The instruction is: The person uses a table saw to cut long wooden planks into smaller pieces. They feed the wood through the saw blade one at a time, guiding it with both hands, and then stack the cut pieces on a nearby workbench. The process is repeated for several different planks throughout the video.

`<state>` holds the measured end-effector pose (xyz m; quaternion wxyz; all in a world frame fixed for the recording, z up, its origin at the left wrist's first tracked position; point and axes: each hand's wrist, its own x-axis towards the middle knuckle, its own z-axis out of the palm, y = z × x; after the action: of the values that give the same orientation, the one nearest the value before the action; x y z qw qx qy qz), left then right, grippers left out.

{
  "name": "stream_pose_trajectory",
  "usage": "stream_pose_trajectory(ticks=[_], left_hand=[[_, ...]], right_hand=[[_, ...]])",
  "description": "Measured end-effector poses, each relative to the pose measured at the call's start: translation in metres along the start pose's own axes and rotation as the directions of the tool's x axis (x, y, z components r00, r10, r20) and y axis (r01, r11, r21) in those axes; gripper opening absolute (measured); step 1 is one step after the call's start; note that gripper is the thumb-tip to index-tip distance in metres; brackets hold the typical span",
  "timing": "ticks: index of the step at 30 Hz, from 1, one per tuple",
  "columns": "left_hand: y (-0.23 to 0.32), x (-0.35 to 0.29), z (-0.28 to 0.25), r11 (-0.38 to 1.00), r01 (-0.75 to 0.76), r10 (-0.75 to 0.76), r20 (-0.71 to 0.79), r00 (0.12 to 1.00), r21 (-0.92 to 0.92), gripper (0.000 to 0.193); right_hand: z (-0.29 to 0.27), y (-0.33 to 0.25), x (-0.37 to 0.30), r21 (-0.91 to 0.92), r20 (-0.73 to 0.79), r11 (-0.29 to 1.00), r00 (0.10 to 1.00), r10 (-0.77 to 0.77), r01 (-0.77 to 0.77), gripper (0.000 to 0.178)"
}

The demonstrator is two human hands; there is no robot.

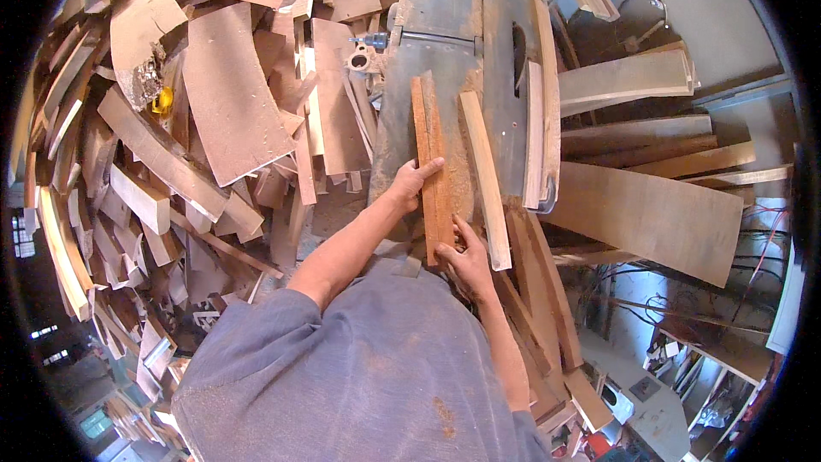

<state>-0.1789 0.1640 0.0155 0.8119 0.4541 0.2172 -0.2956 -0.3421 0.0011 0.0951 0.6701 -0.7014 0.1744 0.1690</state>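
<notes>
A narrow reddish-brown wooden strip (438,205) lies lengthwise over the near part of a grey metal machine table (436,0). My left hand (412,181) grips its left side near the middle, thumb laid across the top. At the near end my right hand (466,255) holds the strip from the right, fingers along its edge. The undersides of both grips are hidden. Just right of the strip rests a paler squared wooden stick (485,171), untouched by either hand. Sawdust (462,184) lies between the two pieces.
Offcuts and boards (239,94) are heaped on the left. Long pale strips (542,103) lie along the table's right edge, beside a dark slot (519,60). Wide boards (654,214) jut out at right. More planks (543,299) lean by my right arm. A yellow object (162,101) sits among the offcuts.
</notes>
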Motion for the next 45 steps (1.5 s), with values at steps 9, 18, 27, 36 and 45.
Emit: stream_pose_trajectory(ticks=[9, 18, 27, 36, 45], left_hand=[[0.006, -0.008, 0.015, 0.997, -0.063, 0.067, -0.08, 0.995, 0.051, 0.054], [0.006, -0.022, 0.042, 0.952, -0.116, 0.155, -0.119, 0.981, 0.284, 0.056], [0.014, -0.034, 0.007, 0.996, -0.058, 0.054, -0.06, 0.997, -0.069, 0.065], [0.075, -0.08, 0.035, -0.34, -0.715, 0.625, 0.715, 0.314, 0.611, 0.051], [0.121, -0.104, 0.08, -0.345, -0.926, 0.105, 0.987, 0.123, 0.152, 0.048]], right_hand=[[0.015, 0.004, 0.015, -0.448, -0.064, 0.893, 0.995, -0.079, 0.042, 0.091], [0.012, -0.012, 0.035, -0.563, -0.178, 0.827, 0.974, -0.138, 0.014, 0.083], [-0.019, -0.058, -0.01, 0.731, 0.228, 0.616, 0.956, 0.184, -0.293, 0.058], [-0.032, -0.035, -0.049, 0.78, 0.222, 0.559, 0.96, 0.171, -0.28, 0.07], [-0.083, -0.034, -0.067, 0.856, 0.395, 0.395, 0.915, -0.087, -0.332, 0.065]])
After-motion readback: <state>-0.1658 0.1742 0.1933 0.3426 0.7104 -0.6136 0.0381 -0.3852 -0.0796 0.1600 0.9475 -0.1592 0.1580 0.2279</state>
